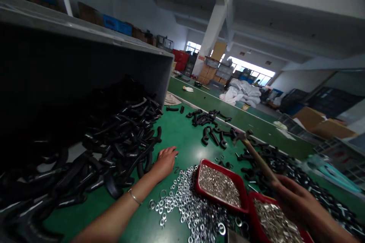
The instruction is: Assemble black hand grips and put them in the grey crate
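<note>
Hammer (256,155) sits gripped by its handle in the right hand (296,199), head raised beyond the red trays (196,182). Left hand (166,161) lies flat, fingers spread, on the table (182,136), washers (182,201) just beside it, black handles (122,136) at its left.

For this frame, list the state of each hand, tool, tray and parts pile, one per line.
Left hand: palm down on the green table, beside the black curved handles, holding nothing.
Right hand: gripping the wooden-handled hammer, raised, blurred.
Red plastic tray: full of small silver parts.
Second red tray: also filled.
Silver metal washers: loose heap on the table.
Grey bin: tipped, handles spilling out.
</note>
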`<state>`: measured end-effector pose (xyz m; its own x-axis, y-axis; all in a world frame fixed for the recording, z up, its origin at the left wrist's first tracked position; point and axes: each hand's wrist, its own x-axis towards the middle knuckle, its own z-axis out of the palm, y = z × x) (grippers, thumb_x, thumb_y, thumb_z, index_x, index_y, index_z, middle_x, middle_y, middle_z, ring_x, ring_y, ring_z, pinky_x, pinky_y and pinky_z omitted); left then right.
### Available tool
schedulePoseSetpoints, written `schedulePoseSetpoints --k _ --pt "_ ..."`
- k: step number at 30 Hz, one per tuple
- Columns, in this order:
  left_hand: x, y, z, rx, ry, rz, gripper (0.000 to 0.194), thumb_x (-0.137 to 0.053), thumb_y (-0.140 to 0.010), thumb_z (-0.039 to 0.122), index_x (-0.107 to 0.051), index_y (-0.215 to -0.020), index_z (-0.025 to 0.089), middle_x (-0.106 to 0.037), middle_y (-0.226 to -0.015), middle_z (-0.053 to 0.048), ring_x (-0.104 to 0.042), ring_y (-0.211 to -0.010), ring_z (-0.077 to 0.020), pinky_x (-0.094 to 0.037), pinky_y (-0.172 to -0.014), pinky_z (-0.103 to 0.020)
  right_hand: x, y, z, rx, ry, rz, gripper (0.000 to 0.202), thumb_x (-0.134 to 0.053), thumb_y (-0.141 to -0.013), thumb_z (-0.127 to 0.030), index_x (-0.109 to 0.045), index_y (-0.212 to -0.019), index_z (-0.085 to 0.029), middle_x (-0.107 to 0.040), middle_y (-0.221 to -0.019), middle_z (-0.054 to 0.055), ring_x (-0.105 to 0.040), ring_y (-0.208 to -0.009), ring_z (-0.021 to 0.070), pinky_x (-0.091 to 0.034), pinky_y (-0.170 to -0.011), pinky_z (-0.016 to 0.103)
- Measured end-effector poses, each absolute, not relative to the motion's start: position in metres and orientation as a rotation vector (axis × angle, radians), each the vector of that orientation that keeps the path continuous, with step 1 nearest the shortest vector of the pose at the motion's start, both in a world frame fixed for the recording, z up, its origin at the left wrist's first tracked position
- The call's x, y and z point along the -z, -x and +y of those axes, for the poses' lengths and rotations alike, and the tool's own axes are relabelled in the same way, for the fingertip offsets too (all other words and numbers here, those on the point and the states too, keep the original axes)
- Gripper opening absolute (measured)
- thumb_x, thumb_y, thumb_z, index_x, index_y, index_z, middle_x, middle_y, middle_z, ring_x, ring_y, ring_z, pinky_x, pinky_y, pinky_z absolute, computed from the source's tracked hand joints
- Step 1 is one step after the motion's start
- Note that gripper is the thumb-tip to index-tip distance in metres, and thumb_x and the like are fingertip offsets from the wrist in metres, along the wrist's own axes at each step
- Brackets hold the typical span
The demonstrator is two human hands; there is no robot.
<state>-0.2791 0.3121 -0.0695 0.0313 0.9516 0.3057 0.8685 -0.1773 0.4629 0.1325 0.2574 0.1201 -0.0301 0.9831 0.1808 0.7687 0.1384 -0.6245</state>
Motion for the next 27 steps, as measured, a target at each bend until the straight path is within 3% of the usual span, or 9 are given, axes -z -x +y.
schedulePoseSetpoints --k 2,4,7,10,12,15,18,22,27 --pt "0.068 0.277 0.31 -0.826 -2.146 1.931 0.044 -0.041 -0.089 0.006 -0.063 -0.125 0.019 -0.056 -0.14 -0.012 -0.05 -0.131 -0.0249 -0.037 -0.111 -0.045 -0.123 -0.098 0.329 -0.864 1.656 -1.808 0.046 -0.06 -0.084 -0.045 -0.058 -0.125 -0.025 -0.066 -0.074 0.005 -0.062 -0.054 0.0186 -0.051 -0.047 0.031" --pt "0.067 0.275 0.309 -0.82 -2.154 1.948 0.043 -0.04 -0.09 0.006 -0.063 -0.125 0.018 -0.056 -0.14 -0.012 -0.049 -0.13 -0.0257 -0.036 -0.111 -0.045 -0.121 -0.061 0.393 -0.939 1.586 -1.864 0.061 -0.064 -0.076 -0.038 -0.053 -0.133 -0.019 -0.068 -0.081 0.005 -0.061 -0.054 0.0177 -0.051 -0.049 0.031" --pt "0.067 0.273 0.309 -0.815 -2.177 1.969 0.042 -0.04 -0.091 0.008 -0.063 -0.125 0.017 -0.056 -0.14 -0.012 -0.049 -0.13 -0.0269 -0.036 -0.111 -0.045 -0.109 -0.01 0.459 -0.617 1.588 -2.042 0.057 -0.057 -0.081 -0.034 -0.05 -0.135 -0.017 -0.068 -0.082 0.004 -0.059 -0.056 0.0167 -0.047 -0.047 0.027" --pt "0.069 0.272 0.309 -0.803 -2.204 1.989 0.04 -0.04 -0.092 0.009 -0.063 -0.125 0.017 -0.056 -0.14 -0.012 -0.048 -0.131 -0.0278 -0.036 -0.111 -0.046 -0.096 0.034 0.5 -0.002 1.604 -2.221 0.042 -0.049 -0.089 -0.026 -0.054 -0.13 -0.019 -0.07 -0.088 0.005 -0.064 -0.07 0.0186 -0.051 -0.063 0.028" --pt "0.07 0.271 0.308 -0.8 -2.215 2.007 0.041 -0.04 -0.092 0.009 -0.062 -0.126 0.016 -0.056 -0.14 -0.013 -0.048 -0.131 -0.0281 -0.035 -0.112 -0.046 -0.087 0.061 0.523 0.191 1.592 -2.276 0.039 -0.047 -0.093 -0.024 -0.055 -0.131 -0.022 -0.07 -0.103 0.009 -0.066 -0.087 0.0221 -0.051 -0.075 0.032" --pt "0.072 0.269 0.305 -0.809 -2.228 2.022 0.043 -0.04 -0.091 0.007 -0.061 -0.128 0.017 -0.055 -0.142 -0.012 -0.047 -0.133 -0.027 -0.034 -0.113 -0.046 -0.071 0.095 0.557 0.269 1.587 -2.349 0.038 -0.045 -0.096 -0.022 -0.055 -0.133 -0.025 -0.063 -0.123 0.014 -0.062 -0.106 0.0265 -0.049 -0.086 0.037" --pt "0.072 0.267 0.302 -0.793 -2.25 2.012 0.048 -0.041 -0.088 0.005 -0.059 -0.13 0.019 -0.052 -0.144 -0.011 -0.044 -0.136 -0.0265 -0.032 -0.115 -0.046 -0.053 0.117 0.585 0.297 1.624 -2.439 0.035 -0.044 -0.098 -0.018 -0.059 -0.13 -0.023 -0.063 -0.124 0.017 -0.058 -0.115 0.0289 -0.047 -0.091 0.041" --pt "0.07 0.267 0.3 -0.768 -2.242 1.995 0.051 -0.042 -0.085 0.004 -0.058 -0.132 0.019 -0.051 -0.146 -0.011 -0.042 -0.139 -0.0265 -0.031 -0.117 -0.046 -0.04 0.121 0.608 0.242 1.703 -2.565 0.032 -0.044 -0.102 -0.016 -0.057 -0.131 -0.016 -0.064 -0.119 0.016 -0.062 -0.109 0.0222 -0.048 -0.092 0.043" --pt "0.068 0.267 0.301 -0.81 -2.199 1.999 0.049 -0.043 -0.085 0.005 -0.06 -0.129 0.018 -0.052 -0.145 -0.012 -0.044 -0.137 -0.027 -0.032 -0.116 -0.047 -0.065 0.094 0.607 0.152 1.688 -2.727 0.036 -0.059 -0.098 -0.033 -0.056 -0.129 -0.014 -0.059 -0.129 0.011 -0.063 -0.107 0.0216 -0.054 -0.089 0.045"
